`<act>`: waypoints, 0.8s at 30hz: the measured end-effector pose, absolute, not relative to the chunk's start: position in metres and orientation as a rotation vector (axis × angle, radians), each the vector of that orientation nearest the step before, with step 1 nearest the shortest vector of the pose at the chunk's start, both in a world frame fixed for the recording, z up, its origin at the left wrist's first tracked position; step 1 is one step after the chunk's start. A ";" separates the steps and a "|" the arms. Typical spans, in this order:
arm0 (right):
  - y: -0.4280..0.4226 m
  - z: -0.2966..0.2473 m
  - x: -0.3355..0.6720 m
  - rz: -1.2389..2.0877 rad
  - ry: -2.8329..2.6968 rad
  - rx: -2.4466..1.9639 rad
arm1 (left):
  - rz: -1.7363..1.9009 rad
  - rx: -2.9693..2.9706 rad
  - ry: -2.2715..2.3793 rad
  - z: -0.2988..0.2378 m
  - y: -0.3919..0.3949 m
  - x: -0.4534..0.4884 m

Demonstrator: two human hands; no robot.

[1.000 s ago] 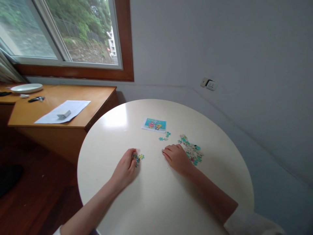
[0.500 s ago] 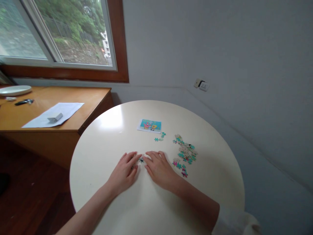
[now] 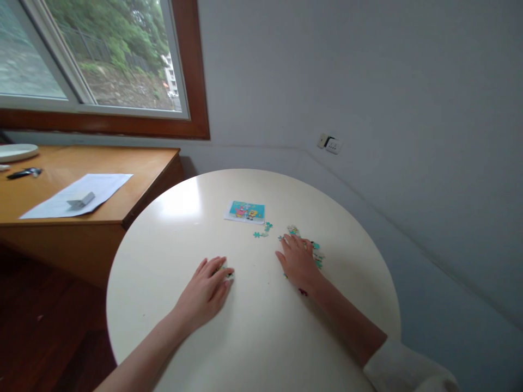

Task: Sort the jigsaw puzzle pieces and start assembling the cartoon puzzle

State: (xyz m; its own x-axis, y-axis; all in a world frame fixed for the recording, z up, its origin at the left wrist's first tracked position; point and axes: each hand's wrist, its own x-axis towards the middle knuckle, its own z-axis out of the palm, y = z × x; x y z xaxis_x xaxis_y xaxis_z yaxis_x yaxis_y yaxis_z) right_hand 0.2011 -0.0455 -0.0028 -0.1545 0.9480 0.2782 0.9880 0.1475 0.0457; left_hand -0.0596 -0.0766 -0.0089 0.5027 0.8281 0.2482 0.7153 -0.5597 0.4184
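My left hand lies flat on the round cream table, fingers stretched over a small cluster of joined puzzle pieces that peeks out at the fingertips. My right hand rests fingers-out on the pile of loose puzzle pieces to the right, covering most of it. A small reference picture card lies farther back near the table's middle. Two or three teal pieces sit between the card and the pile.
A wooden desk stands to the left under a window, carrying a sheet of paper with a small grey object, a white plate and a dark pen. Grey walls close in behind and to the right, with a wall socket.
My right hand moved from beside my left hand back to the right onto the loose pile. My left hand stayed on the small cluster. The view drifted slightly rightward.
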 end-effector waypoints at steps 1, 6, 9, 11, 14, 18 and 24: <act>-0.049 -0.003 0.193 -0.297 -2.252 -1.868 | 0.627 2.489 1.304 -0.009 -0.077 -0.060; -0.077 0.007 0.139 -0.043 -2.436 -1.505 | 0.593 2.521 1.326 -0.010 -0.076 -0.060; -0.088 0.013 0.119 0.117 -2.522 -1.263 | 0.594 2.559 1.325 -0.011 -0.076 -0.061; -0.088 0.017 0.117 0.167 -2.509 -1.177 | 0.591 2.585 1.327 -0.012 -0.076 -0.061; -0.075 0.022 0.135 0.130 -2.391 -1.245 | 0.564 2.624 1.334 -0.013 -0.075 -0.061; -0.048 0.025 0.188 -0.040 -2.246 -1.636 | 0.585 2.634 1.348 -0.016 -0.075 -0.061; -0.029 0.016 0.251 -0.242 -2.079 -2.188 | 0.648 2.586 1.348 -0.014 -0.075 -0.060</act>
